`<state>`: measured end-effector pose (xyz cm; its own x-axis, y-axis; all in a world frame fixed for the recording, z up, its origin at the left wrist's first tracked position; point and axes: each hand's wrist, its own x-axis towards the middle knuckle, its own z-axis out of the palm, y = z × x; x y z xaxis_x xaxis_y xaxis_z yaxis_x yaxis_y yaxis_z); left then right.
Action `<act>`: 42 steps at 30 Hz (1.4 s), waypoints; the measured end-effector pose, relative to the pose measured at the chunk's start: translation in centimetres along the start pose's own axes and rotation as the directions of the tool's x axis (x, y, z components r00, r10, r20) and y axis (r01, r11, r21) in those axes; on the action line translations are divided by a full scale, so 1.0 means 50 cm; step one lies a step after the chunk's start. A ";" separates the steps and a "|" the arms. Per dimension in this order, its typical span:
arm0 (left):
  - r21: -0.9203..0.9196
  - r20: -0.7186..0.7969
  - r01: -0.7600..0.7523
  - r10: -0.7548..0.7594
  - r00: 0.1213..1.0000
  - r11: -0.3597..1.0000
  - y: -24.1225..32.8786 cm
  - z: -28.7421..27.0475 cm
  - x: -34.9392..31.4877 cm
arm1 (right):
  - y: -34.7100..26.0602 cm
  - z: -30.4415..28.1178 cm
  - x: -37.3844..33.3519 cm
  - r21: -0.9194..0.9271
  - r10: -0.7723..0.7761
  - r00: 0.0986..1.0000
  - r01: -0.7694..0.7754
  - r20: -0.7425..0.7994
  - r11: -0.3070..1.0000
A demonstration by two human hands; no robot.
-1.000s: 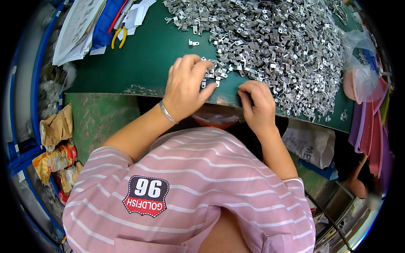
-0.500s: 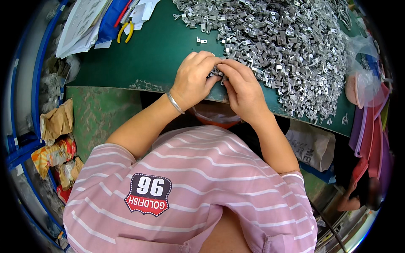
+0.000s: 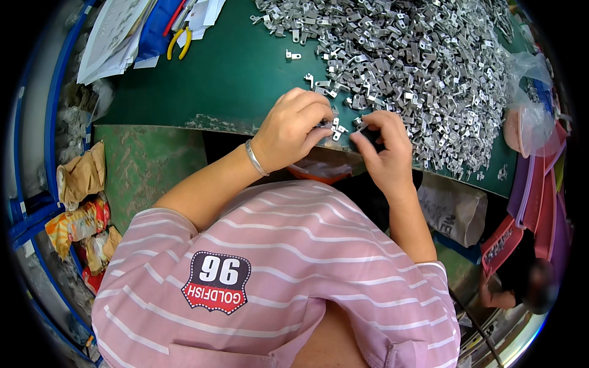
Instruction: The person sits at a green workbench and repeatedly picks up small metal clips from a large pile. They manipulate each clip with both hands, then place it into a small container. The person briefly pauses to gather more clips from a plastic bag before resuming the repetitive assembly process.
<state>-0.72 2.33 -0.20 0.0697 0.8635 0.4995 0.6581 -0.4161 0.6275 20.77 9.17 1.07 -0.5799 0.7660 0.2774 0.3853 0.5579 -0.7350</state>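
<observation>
Small bent metal brackets (image 3: pixel 337 127), silvery with holes, cluster at the fingertips of my left hand (image 3: pixel 293 127). Its fingers are curled and closed, with a bit of metal showing between them; how many pieces it holds is hidden. My right hand (image 3: pixel 391 150) is just to the right, over the front edge of the table, its thumb parted from the bent fingers. A dark patch shows in that gap, and I cannot make out what it is. Beyond both hands spreads a large heap of the same brackets (image 3: pixel 423 67). One bracket (image 3: pixel 293 55) lies apart, left of the heap.
The green table (image 3: pixel 202 92) has a worn front edge. Yellow-handled pliers (image 3: pixel 180 43), papers (image 3: pixel 110 46) and a blue holder (image 3: pixel 156 37) lie at the far left. An orange-rimmed container (image 3: pixel 319 175) sits below the edge. A person (image 3: pixel 521 285) is at the far right.
My hands were together around brackets and have come apart. The right hand has moved right and nearer to me. Brackets are now visible between the hands, and several more lie at the heap's left edge.
</observation>
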 end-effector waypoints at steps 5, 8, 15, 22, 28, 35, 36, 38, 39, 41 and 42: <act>-0.106 -0.075 0.091 -0.100 0.992 0.990 -0.001 0.011 -0.003 | -0.002 0.007 -0.007 0.024 0.073 0.996 -0.072 -0.053 0.997; -0.026 -0.077 0.094 -0.096 0.992 0.995 -0.004 0.007 -0.001 | 0.010 0.006 -0.014 0.079 0.072 0.994 -0.065 -0.088 0.995; 0.098 0.020 0.028 -0.030 0.999 0.995 0.001 -0.009 0.013 | 0.009 -0.007 -0.023 0.240 0.217 0.976 -0.204 -0.028 0.949; 0.183 0.103 0.048 -0.067 0.992 0.982 0.005 -0.006 0.034 | -0.009 -0.009 -0.015 0.061 0.029 0.999 -0.027 -0.039 0.998; 0.223 0.134 0.048 -0.079 0.988 0.974 0.007 -0.013 0.039 | 0.019 -0.008 -0.018 -0.099 -0.032 0.998 0.037 0.047 0.994; 0.242 0.145 0.055 -0.092 0.985 0.969 0.007 -0.005 0.042 | -0.009 0.009 0.014 -0.047 -0.268 0.960 0.265 -0.082 0.963; 0.244 0.157 0.061 -0.101 0.982 0.968 0.009 -0.008 0.044 | -0.006 0.013 0.015 -0.035 -0.226 0.971 0.224 -0.073 0.974; 0.247 0.180 0.073 -0.120 0.976 0.966 0.014 -0.013 0.047 | 0.008 0.023 0.008 -0.013 -0.142 0.988 0.142 -0.054 0.990; 0.242 0.193 0.080 -0.128 0.973 0.967 0.014 -0.016 0.047 | 0.012 0.022 0.004 0.026 -0.085 0.994 0.086 -0.064 0.996; 0.230 0.219 0.093 -0.144 0.965 0.969 0.012 -0.022 0.045 | 0.017 0.015 0.002 0.053 -0.032 0.996 0.036 -0.084 0.998; 0.235 0.218 0.088 -0.140 0.966 0.968 0.013 -0.022 0.043 | 0.018 0.011 -0.002 0.064 -0.004 0.996 0.010 -0.093 0.998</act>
<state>-0.98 3.61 1.93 0.1381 0.9544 0.2645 0.8193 -0.2601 0.5110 20.77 9.42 0.04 -0.5124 0.7902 0.3362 0.3333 0.5438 -0.7702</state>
